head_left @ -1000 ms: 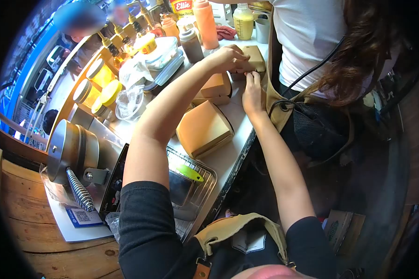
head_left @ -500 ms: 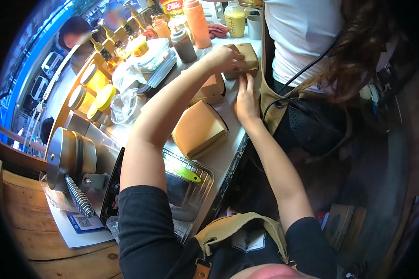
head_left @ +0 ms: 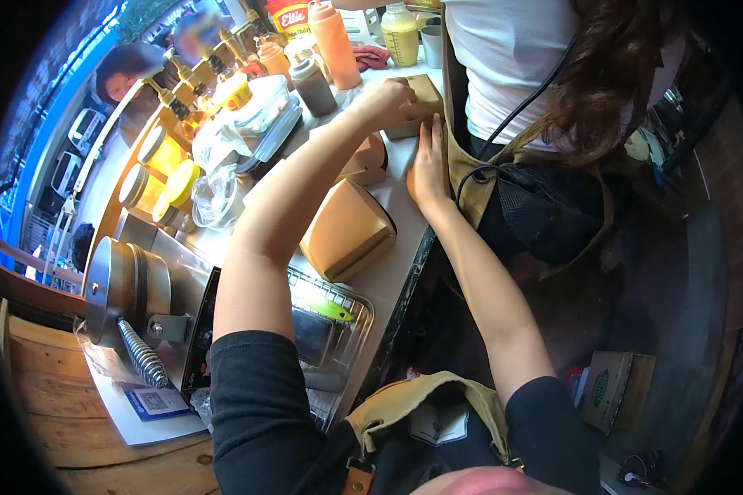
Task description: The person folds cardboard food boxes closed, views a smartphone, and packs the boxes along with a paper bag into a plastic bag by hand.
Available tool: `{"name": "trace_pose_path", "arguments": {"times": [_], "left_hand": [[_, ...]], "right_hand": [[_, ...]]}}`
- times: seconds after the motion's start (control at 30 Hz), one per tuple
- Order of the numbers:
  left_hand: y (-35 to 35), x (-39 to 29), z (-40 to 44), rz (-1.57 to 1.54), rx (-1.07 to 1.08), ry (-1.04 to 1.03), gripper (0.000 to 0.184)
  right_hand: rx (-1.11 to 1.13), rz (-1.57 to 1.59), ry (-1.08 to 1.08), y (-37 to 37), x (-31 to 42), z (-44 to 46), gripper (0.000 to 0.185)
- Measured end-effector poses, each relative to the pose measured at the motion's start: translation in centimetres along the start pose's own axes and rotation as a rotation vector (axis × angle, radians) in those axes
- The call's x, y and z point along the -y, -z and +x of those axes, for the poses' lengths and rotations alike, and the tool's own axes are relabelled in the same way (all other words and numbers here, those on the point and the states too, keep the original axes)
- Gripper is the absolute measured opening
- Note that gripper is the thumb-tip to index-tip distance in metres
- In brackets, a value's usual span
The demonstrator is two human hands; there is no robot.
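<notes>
A brown cardboard takeout box (head_left: 427, 96) stands at the far right of the counter, beside a co-worker's apron. My left hand (head_left: 390, 102) reaches over its top, fingers curled down onto the lid. Against the near side of that box, my right hand (head_left: 428, 171) lies with fingers stretched straight upward. A second takeout box (head_left: 369, 160) sits partly hidden behind my left forearm. Closer to me a third, larger-looking box (head_left: 352, 229) rests closed on the counter. What the curled left fingertips touch exactly is hard to make out.
A co-worker in a white shirt (head_left: 516, 74) stands close at the right. Sauce bottles (head_left: 336, 45) and yellow-lidded jars (head_left: 165, 144) line the back. A metal tray (head_left: 363, 313) and a round waffle iron (head_left: 120, 285) are nearer me.
The view has shifted slightly, so most things sit a little further left. Both hands stay at the far box; the right hand's fingers now lie straighter and closer together along its side.
</notes>
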State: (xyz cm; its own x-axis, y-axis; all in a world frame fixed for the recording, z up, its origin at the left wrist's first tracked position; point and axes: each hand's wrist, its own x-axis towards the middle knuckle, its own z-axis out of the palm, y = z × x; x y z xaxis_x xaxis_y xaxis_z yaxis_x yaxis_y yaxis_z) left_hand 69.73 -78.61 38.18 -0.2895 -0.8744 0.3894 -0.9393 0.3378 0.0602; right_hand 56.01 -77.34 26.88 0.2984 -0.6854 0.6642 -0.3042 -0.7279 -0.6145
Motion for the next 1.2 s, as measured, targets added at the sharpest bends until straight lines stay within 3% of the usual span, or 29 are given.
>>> {"name": "trace_pose_path", "arguments": {"times": [0.2,0.3,0.37,0.5,0.57,0.6,0.63,0.67,0.7,0.73,0.8,0.87,0.93,1.07,1.1,1.17,1.2], "left_hand": [[0.5,-0.4,0.0,0.001,0.055,0.032,0.029],[-0.4,-0.2,0.2,-0.074,0.161,0.175,0.032],[-1.3,0.3,0.1,0.463,0.187,-0.302,0.028],[-0.1,-0.5,0.4,0.295,0.196,-0.288,0.031],[0.6,-1.7,0.1,0.013,0.128,0.072,0.032],[-0.6,-0.8,0.3,0.014,0.126,0.071,0.032],[-1.9,0.0,0.6,0.027,0.022,-0.091,0.029],[-2.9,0.7,0.6,0.039,-0.082,-0.249,0.025],[-2.8,0.5,0.5,0.04,-0.086,-0.239,0.025],[-2.7,0.4,0.3,0.037,-0.057,-0.259,0.028],[-2.1,-0.4,0.1,0.034,-0.032,-0.267,0.031],[-1.2,-1.7,0.3,0.178,0.204,-0.084,0.033],[-0.5,-2.2,0.1,0.166,0.3,0.023,0.036],[-5.7,2.7,0.4,0.193,0.025,-0.07,0.05],[-8.0,4.7,0.3,0.256,-0.04,-0.07,0.053],[-4.9,2.4,0.2,0.391,0.13,0.121,0.042],[-4.3,1.3,0.6,0.425,0.202,0.148,0.037]], "right_hand": [[0.092,0.114,-0.157,1.3,0.4,0.8,0.059],[0.145,0.072,-0.188,2.2,1.6,0.5,0.055],[0.141,0.112,-0.229,3.0,2.8,0.2,0.058],[0.122,0.222,-0.375,3.5,3.3,0.4,0.067],[0.066,0.251,-0.316,3.5,3.8,0.8,0.068],[0.038,0.268,-0.284,2.7,3.0,1.0,0.069],[0.012,0.285,-0.253,1.9,2.2,1.2,0.07],[-0.119,0.259,-0.22,-1.2,-0.9,1.2,0.057],[-0.245,0.232,-0.185,-3.0,-2.9,1.7,0.046],[-0.233,0.234,-0.181,-3.2,-3.5,2.5,0.046],[-0.129,0.913,-0.645,-2.5,-2.9,3.9,0.029],[-0.231,0.994,-0.507,-1.1,0.7,4.0,0.034],[-0.228,1.373,-0.566,-0.7,1.4,3.6,0.028],[-0.092,0.016,-0.015,3.3,5.2,-2.4,0.056],[0.094,0.328,-0.004,6.7,7.3,-4.3,0.054],[0.275,0.356,0.192,13.6,10.5,-8.9,0.04],[0.411,0.501,0.179,16.4,11.2,-11.1,0.031]]}}
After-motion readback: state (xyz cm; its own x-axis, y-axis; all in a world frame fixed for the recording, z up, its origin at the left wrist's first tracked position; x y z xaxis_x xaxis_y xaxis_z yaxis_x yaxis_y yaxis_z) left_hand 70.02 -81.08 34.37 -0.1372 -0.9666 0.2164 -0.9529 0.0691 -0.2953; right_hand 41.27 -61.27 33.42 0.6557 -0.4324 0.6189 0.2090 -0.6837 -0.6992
